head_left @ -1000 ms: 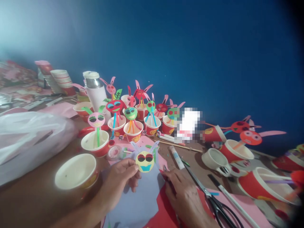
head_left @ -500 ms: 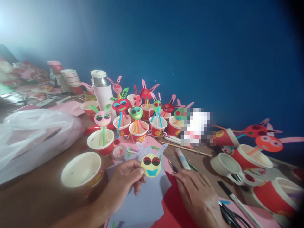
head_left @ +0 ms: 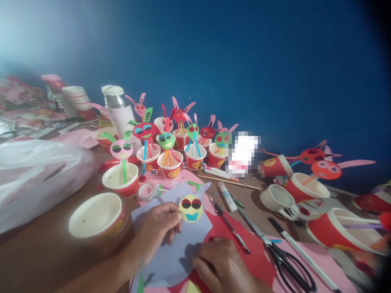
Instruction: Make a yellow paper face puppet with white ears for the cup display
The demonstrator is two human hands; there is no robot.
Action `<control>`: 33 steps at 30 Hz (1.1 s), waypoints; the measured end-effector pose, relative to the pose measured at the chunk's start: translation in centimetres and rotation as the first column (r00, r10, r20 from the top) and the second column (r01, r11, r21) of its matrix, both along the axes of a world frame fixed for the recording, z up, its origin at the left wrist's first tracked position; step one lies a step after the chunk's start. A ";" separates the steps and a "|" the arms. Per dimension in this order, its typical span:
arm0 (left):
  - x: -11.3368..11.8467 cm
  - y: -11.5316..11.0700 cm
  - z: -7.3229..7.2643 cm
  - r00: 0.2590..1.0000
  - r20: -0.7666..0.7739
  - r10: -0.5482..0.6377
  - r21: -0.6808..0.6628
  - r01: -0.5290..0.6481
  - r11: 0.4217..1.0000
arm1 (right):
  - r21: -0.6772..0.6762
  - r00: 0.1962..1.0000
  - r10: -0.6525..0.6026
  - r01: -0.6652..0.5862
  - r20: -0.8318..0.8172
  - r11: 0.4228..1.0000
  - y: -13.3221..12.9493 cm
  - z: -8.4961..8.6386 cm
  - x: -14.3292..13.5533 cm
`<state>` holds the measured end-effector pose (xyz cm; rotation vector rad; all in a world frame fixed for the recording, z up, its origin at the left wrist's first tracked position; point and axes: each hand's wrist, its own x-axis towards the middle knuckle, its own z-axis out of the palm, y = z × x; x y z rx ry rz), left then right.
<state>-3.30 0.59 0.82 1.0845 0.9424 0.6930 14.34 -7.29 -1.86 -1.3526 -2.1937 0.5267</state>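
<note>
My left hand (head_left: pixel 161 230) pinches the left edge of a round yellow paper face (head_left: pixel 191 208) between thumb and fingers. The face has black and red eyes, a blue mouth and pale lilac ears, and is held above lilac paper (head_left: pixel 180 260). Low over the red paper (head_left: pixel 256 244) is my right hand (head_left: pixel 218 262), its fingers curled under; whatever they hold, if anything, is hidden. A slim pen (head_left: pixel 233 230) rests on the red paper just beyond it. To the right are black-handled scissors (head_left: pixel 269 244) and a white marker (head_left: pixel 305 256).
Paper cups with straw-legged paper faces (head_left: pixel 170 165) stand in rows behind. A cup (head_left: pixel 96 215) and a plastic bag (head_left: pixel 42 179) are on the left. A glue stick (head_left: pixel 227 196), a white mug (head_left: pixel 277 200) and a tipped cup (head_left: pixel 345 232) lie to the right. A flask (head_left: pixel 119 116) stands at the back.
My right hand has drawn back toward me and left, its fingers curling, uncovering the pen and scissors. My left hand still holds the yellow paper face. The view has shifted slightly right.
</note>
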 end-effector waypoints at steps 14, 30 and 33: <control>0.4 -0.5 -0.3 0.998 0.018 -0.067 -0.092 0.068 0.993 | -0.394 0.752 -0.326 0.097 -0.572 0.914 0.1 0.7 1.4; 0.7 -1.2 -0.5 0.987 -0.057 -0.147 -0.108 0.141 0.984 | -0.412 0.771 -0.387 0.179 -0.505 0.893 0.5 1.1 1.2; 0.7 -1.2 -0.5 0.989 -0.043 -0.139 -0.111 0.133 0.985 | -0.406 0.766 -0.390 0.185 -0.511 0.895 0.5 1.1 1.3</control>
